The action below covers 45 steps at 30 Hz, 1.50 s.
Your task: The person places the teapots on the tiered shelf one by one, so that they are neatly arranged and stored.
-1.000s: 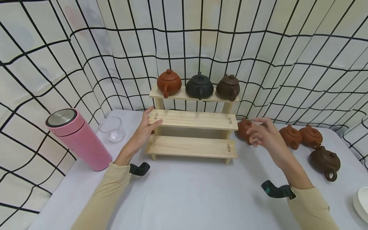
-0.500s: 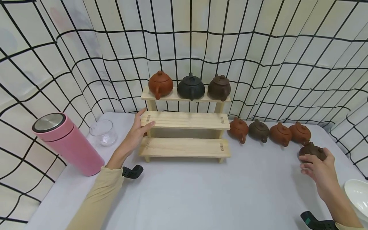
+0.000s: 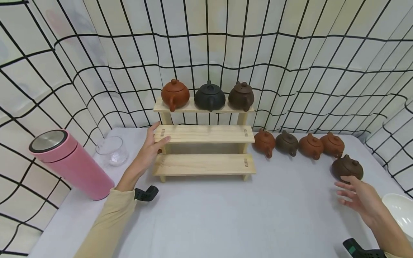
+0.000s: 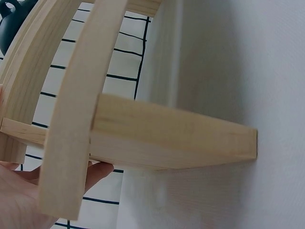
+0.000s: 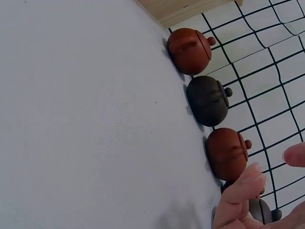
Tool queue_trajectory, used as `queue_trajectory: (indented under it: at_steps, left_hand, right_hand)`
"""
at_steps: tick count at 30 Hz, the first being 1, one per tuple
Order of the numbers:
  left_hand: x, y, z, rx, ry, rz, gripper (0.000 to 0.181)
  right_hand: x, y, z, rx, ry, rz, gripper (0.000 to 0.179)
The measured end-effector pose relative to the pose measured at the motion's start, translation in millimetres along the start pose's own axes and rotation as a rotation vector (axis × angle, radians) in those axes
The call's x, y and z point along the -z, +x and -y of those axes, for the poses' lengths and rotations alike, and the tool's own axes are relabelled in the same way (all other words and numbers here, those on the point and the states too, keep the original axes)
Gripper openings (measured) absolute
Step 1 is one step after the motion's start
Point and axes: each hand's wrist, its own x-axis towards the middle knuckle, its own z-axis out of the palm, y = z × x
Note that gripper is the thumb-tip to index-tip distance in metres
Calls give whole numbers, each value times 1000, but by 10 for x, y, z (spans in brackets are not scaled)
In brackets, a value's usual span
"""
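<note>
A three-tier wooden shelf rack [image 3: 206, 133] stands on the cloth-covered table. My left hand [image 3: 143, 156] grips the left end of its middle board, thumb on top; the left wrist view shows fingers behind an upright [image 4: 99, 174]. At the right, a dark brown clay teapot [image 3: 346, 167] sits on the table. My right hand [image 3: 361, 199] is just in front of it, fingers spread and holding nothing; whether a fingertip touches the teapot I cannot tell. The top board bears an orange-brown teapot [image 3: 175, 94], a black teapot [image 3: 209, 96] and a dark brown teapot [image 3: 241, 96].
Right of the rack stand a reddish teapot [image 3: 265, 142], a grey-brown teapot [image 3: 286, 142] and two orange teapots. A white bowl [image 3: 400, 215] lies at the right edge. A pink thermos [image 3: 75, 165] and a glass cup [image 3: 113, 150] stand left. Black wire mesh [image 3: 206, 66] encloses the back.
My right hand has gone from near the reddish teapot over to the dark brown one, covered it, then drawn back slightly. That teapot sits a little farther back. My left hand keeps its grip.
</note>
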Motion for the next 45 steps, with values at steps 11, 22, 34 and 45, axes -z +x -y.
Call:
queue_trajectory:
  at_steps: [11,22,34,45]
  left_hand:
    - [-7,-39,14,-5,-28,10,79]
    - [-6,-19,24,-15,-17,-3,78]
    - [5,-15,10,-21,2,-2,79]
    - [11,-31,1,-23,25,-18,78]
  right_hand:
    - [-136,42,-1,-52,21,135,72]
    - [-227,215,-43,-164,878,131,55]
    - [-231,366,-159,-161,1255,134,29]
    - [-224,390,-159,-164,1229,72,30]
